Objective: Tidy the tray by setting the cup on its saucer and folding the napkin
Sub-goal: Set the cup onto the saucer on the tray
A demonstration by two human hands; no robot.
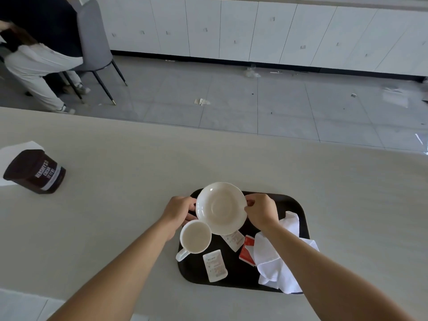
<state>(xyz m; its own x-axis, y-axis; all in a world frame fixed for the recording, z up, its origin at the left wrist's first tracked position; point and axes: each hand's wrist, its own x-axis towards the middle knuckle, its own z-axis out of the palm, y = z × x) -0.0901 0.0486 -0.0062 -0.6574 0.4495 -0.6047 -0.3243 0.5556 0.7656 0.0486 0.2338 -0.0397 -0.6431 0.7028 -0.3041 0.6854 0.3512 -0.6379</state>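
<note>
Fingers (251, 203) on saucer (221, 208) rim

The saucer (221, 207) hides the tray's (292, 205) far-left corner and the top of the sachet (234, 240) just below it. The left hand's fingers (190, 205) curl behind the saucer's left rim, their tips out of sight. Beneath the right forearm, part of the napkin (273, 262) is covered, and the napkin in turn overlaps the red packet (247, 251). Print on the sachet nearest the cup (195, 237) is too small to read. Far left of the fingers, the seated person (34, 59) is cut off by the frame's edge.
</note>
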